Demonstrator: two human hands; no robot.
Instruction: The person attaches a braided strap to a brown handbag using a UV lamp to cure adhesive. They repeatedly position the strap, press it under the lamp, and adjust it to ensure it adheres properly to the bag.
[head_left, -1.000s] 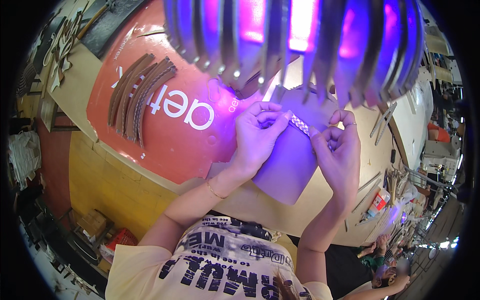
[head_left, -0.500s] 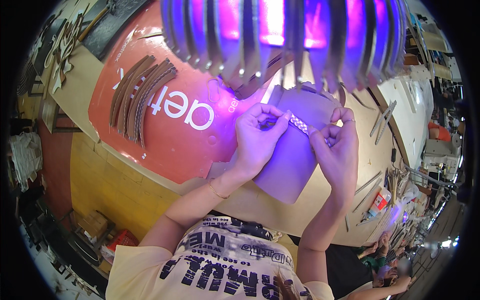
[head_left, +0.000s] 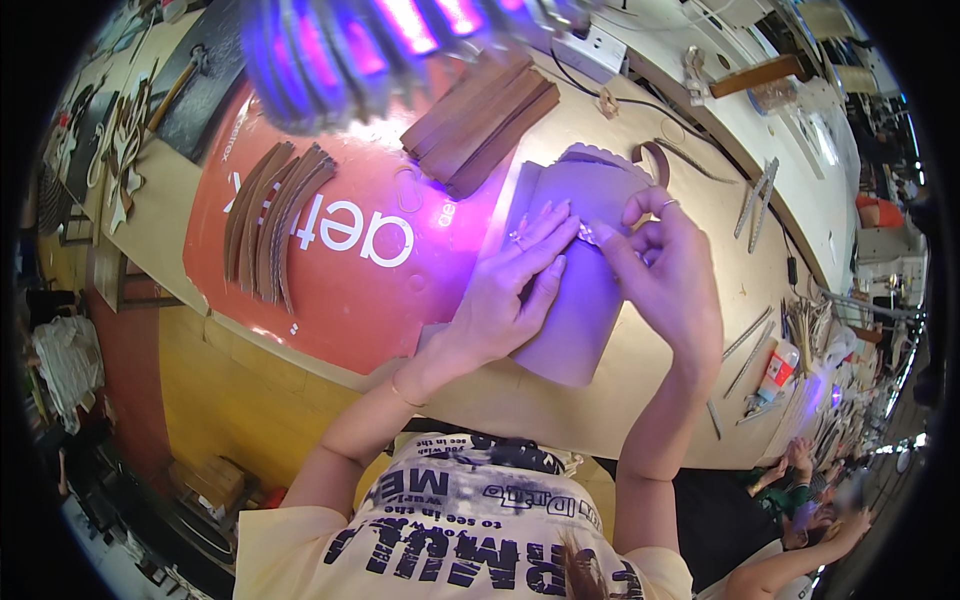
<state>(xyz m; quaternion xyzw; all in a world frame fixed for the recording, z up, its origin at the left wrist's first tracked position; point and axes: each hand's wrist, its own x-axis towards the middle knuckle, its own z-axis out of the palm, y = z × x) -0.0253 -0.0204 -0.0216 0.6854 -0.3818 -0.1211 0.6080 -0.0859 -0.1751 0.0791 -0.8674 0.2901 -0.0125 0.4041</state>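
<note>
A smooth grey-brown curved piece (head_left: 572, 345) with a scalloped far edge lies on the worktable, lit violet. My left hand (head_left: 510, 290) rests flat on its left side, fingers stretched out together, tips close to a short braided strip (head_left: 588, 233). My right hand (head_left: 672, 275) is on the other side, thumb and forefinger pinching the right end of that strip against the piece. The strip's right part is hidden by the right fingers. Whether the left fingertips press on the strip's end cannot be made out.
A violet-glowing ribbed lamp (head_left: 390, 50) hangs over the far side. Brown strips (head_left: 480, 125) lie stacked beyond my hands; curved strips (head_left: 272, 225) fan out on the red sheet (head_left: 350, 320). A hammer (head_left: 170, 95) lies far left, a bottle (head_left: 778, 370) right. Another person's arm (head_left: 800, 560) shows lower right.
My left hand has gone from pinching the strip's left end to lying flat with straightened fingers. The right hand keeps its pinch. The view has shifted, showing the lamp farther up and left.
</note>
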